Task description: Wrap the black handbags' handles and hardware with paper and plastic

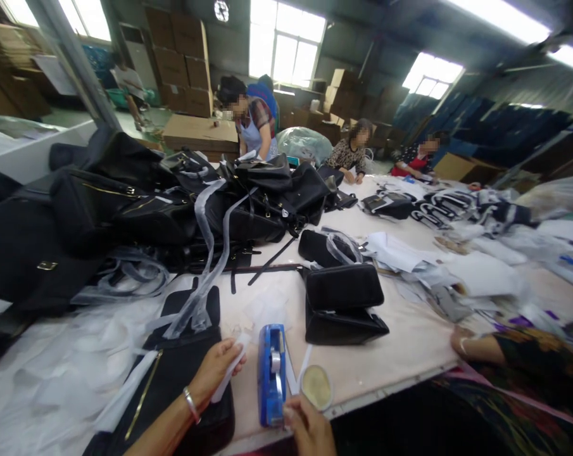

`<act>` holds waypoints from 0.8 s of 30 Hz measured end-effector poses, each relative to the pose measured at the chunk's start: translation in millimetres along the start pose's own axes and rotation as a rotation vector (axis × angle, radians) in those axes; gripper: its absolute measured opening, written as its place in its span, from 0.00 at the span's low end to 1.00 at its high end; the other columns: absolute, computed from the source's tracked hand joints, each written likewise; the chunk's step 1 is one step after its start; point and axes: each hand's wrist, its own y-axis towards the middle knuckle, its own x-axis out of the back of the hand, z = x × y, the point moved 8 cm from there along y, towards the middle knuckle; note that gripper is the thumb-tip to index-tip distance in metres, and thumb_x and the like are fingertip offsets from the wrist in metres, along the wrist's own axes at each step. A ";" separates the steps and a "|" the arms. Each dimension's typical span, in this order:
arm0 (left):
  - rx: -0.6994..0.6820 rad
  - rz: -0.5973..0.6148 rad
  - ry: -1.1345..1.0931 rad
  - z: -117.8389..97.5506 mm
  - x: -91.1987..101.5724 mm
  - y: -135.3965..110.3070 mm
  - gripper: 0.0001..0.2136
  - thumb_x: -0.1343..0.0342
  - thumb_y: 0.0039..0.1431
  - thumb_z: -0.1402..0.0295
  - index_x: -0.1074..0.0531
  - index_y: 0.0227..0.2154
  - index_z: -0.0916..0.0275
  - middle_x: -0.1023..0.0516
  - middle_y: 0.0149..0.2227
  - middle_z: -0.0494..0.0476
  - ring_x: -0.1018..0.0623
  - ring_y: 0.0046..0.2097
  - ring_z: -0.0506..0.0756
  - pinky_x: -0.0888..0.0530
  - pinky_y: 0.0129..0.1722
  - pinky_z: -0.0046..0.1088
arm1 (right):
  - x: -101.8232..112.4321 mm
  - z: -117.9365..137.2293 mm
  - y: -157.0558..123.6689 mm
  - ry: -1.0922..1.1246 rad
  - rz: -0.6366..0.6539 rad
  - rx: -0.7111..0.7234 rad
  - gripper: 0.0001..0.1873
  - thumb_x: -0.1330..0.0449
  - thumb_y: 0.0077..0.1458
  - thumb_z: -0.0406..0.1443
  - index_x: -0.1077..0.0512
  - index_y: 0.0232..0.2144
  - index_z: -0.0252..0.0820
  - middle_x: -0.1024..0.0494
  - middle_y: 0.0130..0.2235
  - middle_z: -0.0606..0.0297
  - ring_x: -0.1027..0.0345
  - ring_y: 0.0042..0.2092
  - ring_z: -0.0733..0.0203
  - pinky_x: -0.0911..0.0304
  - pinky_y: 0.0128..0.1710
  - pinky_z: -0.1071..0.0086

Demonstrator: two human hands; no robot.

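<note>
My left hand is closed around a folded white strip, held above a black bag with a gold zipper. Beside it a blue tape dispenser stands on the table with a roll of clear tape in it. At the dispenser's near end, the fingers of my right hand are pinched together on the tape's end; the tape itself hardly shows. A round tub with a yellowish top sits just beyond my right hand. Farther back stands a black box-shaped bag with its flap partly raised.
A large pile of black bags fills the left and back. White wrapping sheets lie at the left. At the right, a neighbour's forearm rests on the table edge near loose papers. Several people work across the table.
</note>
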 end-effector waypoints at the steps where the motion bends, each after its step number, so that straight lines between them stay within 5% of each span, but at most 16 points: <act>1: -0.004 0.012 -0.002 -0.3 -2.3 0.5 0.18 0.40 0.53 0.52 0.30 0.30 0.66 0.27 0.24 0.51 0.32 0.23 0.47 0.37 0.24 0.22 | 0.1 25.0 11.3 0.024 0.027 0.068 0.15 0.48 0.59 0.45 0.27 0.31 0.44 0.25 0.28 0.66 0.31 0.32 0.60 0.39 0.33 0.73; 5: -0.033 0.047 0.000 -4.3 -11.2 1.3 0.19 0.39 0.52 0.52 0.30 0.29 0.66 0.28 0.24 0.50 0.33 0.22 0.47 0.39 0.23 0.22 | -10.1 105.2 59.0 0.035 0.100 0.288 0.10 0.47 0.61 0.37 0.26 0.35 0.44 0.24 0.34 0.67 0.30 0.37 0.62 0.40 0.37 0.74; 8: -0.063 0.039 -0.005 -9.4 -13.3 -0.3 0.19 0.39 0.52 0.52 0.29 0.29 0.66 0.29 0.23 0.51 0.34 0.22 0.47 0.39 0.23 0.23 | -26.1 127.4 85.2 -0.020 0.137 0.408 0.10 0.47 0.61 0.33 0.25 0.36 0.44 0.23 0.36 0.65 0.30 0.40 0.61 0.40 0.41 0.72; 14: -0.105 0.010 -0.008 -22.5 -9.8 -6.2 0.18 0.41 0.55 0.52 0.27 0.31 0.66 0.27 0.24 0.52 0.32 0.24 0.49 0.39 0.25 0.23 | -46.9 118.6 107.6 -0.152 0.190 0.441 0.10 0.46 0.60 0.34 0.24 0.36 0.46 0.23 0.36 0.64 0.29 0.40 0.58 0.40 0.41 0.69; 17: -0.094 0.035 -0.005 -24.7 -8.4 -6.4 0.18 0.43 0.57 0.52 0.27 0.31 0.66 0.27 0.24 0.52 0.33 0.23 0.48 0.40 0.24 0.23 | -48.0 111.9 116.4 -0.173 0.200 0.346 0.13 0.44 0.57 0.32 0.27 0.43 0.49 0.24 0.32 0.67 0.30 0.36 0.59 0.42 0.37 0.69; 20: -0.052 0.074 -0.065 -22.5 -6.2 -3.4 0.17 0.43 0.58 0.53 0.29 0.31 0.66 0.28 0.24 0.52 0.35 0.23 0.46 0.41 0.23 0.21 | -51.4 103.6 124.3 -0.073 0.208 0.221 0.22 0.43 0.52 0.30 0.34 0.50 0.48 0.27 0.29 0.71 0.31 0.32 0.60 0.43 0.34 0.70; 24: 0.043 0.159 -0.321 -16.9 -4.2 0.3 0.14 0.42 0.59 0.57 0.30 0.34 0.66 0.31 0.22 0.50 0.38 0.21 0.44 0.43 0.22 0.20 | -65.3 95.2 128.5 0.116 0.166 0.140 0.18 0.43 0.53 0.33 0.34 0.48 0.46 0.27 0.32 0.70 0.33 0.32 0.61 0.41 0.34 0.70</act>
